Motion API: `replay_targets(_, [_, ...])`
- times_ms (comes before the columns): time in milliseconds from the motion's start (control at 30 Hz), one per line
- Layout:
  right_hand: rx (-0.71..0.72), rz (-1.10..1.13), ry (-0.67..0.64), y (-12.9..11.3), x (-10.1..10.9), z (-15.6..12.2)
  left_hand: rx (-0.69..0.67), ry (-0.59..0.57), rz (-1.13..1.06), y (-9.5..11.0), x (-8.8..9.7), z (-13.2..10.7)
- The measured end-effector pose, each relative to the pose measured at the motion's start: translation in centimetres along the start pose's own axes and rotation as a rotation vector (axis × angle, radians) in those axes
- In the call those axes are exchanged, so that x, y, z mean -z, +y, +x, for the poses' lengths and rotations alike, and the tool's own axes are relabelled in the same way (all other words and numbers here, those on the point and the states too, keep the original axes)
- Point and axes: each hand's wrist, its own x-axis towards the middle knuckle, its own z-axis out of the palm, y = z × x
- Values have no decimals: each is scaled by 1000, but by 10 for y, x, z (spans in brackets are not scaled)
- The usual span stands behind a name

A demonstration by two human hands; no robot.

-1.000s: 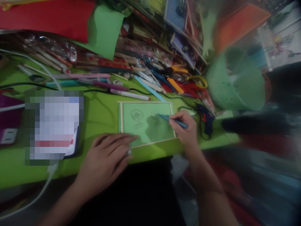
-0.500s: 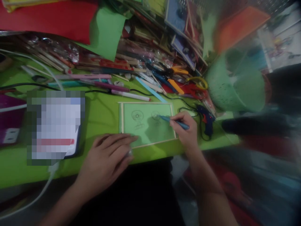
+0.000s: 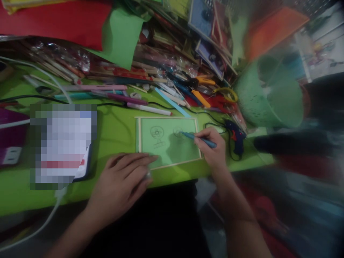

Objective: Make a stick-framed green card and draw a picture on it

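Observation:
My right hand [image 3: 213, 145] pinches a blue pen [image 3: 200, 139], its tip at the right-hand of two round drawings on a green sheet [image 3: 166, 125]. The left drawing is a circle with a smaller ring inside and marks below it. Thin pale wooden sticks [image 3: 139, 134] frame the sheet. My left hand [image 3: 125, 175] lies with fingers stretched over the sheet's lower left corner. By its thumb and forefinger is a small shiny spot, too blurred to name. My right hand's shadow falls on the sheet.
A phone [image 3: 84, 172] with a blurred screen and white cable lies left. A dark blue glue gun [image 3: 236, 138] lies right of the sheet. Behind are pens [image 3: 149, 108], orange-handled pliers [image 3: 201, 97], yellow-handled scissors [image 3: 227, 94], sticks and coloured paper. A green bucket [image 3: 249, 95] stands right.
Almost nothing has moved. The pen tip has shifted very slightly left on the right-hand drawing, and my left hand stays in place.

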Motion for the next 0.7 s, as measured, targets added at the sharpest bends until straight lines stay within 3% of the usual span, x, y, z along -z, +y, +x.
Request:
replay_targets(300, [-61, 36, -29, -1, 1, -1, -10, -13, 2, 0, 1, 2])
replay_targets(700, [-34, 15, -46, -3, 1, 0, 13, -6, -15, 1, 1, 2])
